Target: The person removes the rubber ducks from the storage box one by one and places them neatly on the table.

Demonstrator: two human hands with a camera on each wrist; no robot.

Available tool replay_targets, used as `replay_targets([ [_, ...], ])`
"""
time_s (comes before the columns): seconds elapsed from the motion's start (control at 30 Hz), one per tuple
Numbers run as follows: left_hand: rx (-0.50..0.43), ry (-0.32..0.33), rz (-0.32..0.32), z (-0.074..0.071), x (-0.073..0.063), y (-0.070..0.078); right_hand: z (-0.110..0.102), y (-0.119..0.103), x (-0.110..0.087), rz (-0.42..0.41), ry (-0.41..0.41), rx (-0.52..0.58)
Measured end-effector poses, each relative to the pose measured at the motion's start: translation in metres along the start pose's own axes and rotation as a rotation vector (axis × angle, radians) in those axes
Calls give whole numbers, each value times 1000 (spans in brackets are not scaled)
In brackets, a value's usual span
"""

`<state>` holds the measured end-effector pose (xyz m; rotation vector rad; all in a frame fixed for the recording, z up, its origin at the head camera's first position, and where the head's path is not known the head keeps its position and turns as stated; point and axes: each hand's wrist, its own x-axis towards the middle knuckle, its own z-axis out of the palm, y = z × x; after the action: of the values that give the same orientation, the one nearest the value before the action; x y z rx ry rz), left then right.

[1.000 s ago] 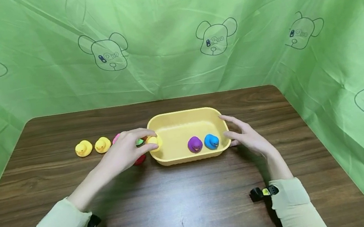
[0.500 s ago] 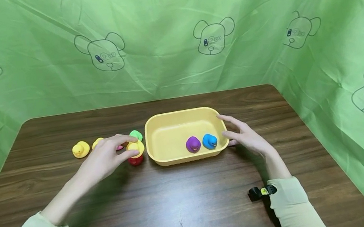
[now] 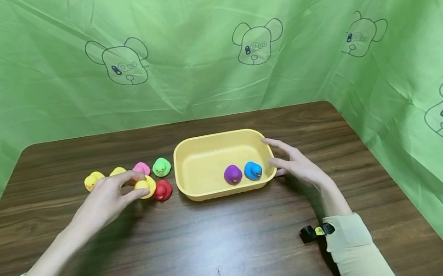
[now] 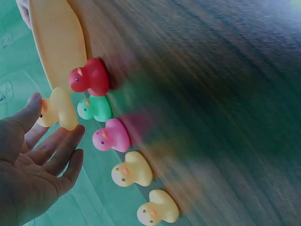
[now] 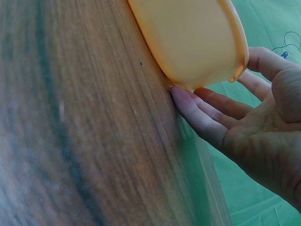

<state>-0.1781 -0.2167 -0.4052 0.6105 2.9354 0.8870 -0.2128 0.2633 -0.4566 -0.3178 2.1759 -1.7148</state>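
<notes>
the person's left hand has a yellow duck clamped between thumb and fingers — just beside the red duck, left of the yellow tray. their right hand touches the tray's right end, fingers spread apart — a purple duck and a blue duck sit inside.

The head view looks forward and down over the table from its near side toward the cloth, while both wrist views, tipped sideways, look from close in, the left along the ducks, the right at one end of the tray, which all three share.
</notes>
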Motion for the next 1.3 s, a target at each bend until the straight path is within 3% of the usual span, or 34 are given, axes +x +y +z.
replay_targets([
  [0.57, 47, -1, 3, 9, -5, -21, 0, -1, 0, 2, -1, -12],
  [1.3, 112, 27, 10, 21, -3, -31, 0, -1, -1, -7, -2, -14],
])
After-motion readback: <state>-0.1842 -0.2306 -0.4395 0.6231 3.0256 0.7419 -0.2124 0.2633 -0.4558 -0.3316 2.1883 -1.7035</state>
